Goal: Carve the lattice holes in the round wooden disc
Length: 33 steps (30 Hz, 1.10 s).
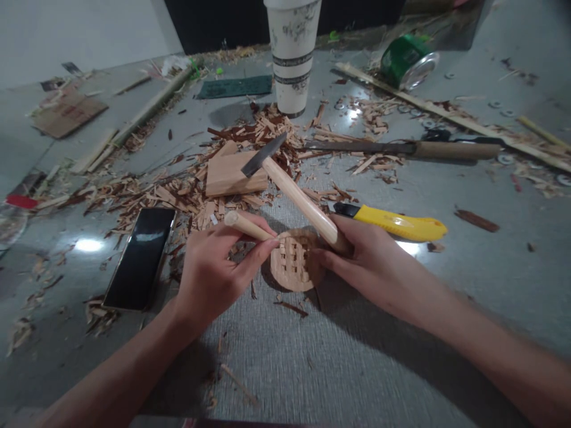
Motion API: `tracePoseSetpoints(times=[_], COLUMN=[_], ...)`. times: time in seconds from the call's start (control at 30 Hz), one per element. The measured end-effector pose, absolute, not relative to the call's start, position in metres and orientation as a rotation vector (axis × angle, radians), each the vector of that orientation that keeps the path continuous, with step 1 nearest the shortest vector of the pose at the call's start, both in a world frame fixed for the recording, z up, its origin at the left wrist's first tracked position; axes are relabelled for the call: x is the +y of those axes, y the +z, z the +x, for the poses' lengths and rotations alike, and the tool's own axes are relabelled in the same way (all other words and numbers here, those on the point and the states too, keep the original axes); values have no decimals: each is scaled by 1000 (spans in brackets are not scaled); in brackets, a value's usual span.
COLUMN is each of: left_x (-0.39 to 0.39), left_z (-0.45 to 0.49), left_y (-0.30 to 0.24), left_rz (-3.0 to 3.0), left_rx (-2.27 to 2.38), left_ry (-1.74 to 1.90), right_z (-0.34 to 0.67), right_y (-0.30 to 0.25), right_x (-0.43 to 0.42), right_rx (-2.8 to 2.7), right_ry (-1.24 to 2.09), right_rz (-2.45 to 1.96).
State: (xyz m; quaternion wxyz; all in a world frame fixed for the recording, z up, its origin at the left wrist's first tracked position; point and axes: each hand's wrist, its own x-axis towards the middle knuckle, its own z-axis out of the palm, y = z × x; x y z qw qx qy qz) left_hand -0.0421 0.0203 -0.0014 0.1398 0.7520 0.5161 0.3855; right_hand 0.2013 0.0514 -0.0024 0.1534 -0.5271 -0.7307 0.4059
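Note:
A round wooden disc with a grid of small square holes lies on the grey table between my hands. My left hand pinches a tool with a round wooden handle, most likely a chisel; its tip meets the disc's upper left, and the blade is too small to make out. My right hand is closed around the lower handle of a hammer, whose dark head points up and left above a flat wooden block. The right thumb and fingers are close to the disc's right edge.
Wood chips surround a wooden block. A phone lies left; a yellow utility knife lies right. Behind are a file with a wooden handle, a paper cup, a green can and long wooden strips.

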Motion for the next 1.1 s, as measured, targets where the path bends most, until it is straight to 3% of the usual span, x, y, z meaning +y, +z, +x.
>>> tracePoseSetpoints(times=[1.1], left_x=[19], left_z=[-39], left_y=[0], left_rz=[2261], left_rx=[1469], left_ry=[1108], right_z=[203], right_y=[-7], right_x=[52], right_rx=[-2140], right_ry=[1128], right_rz=[-1512])
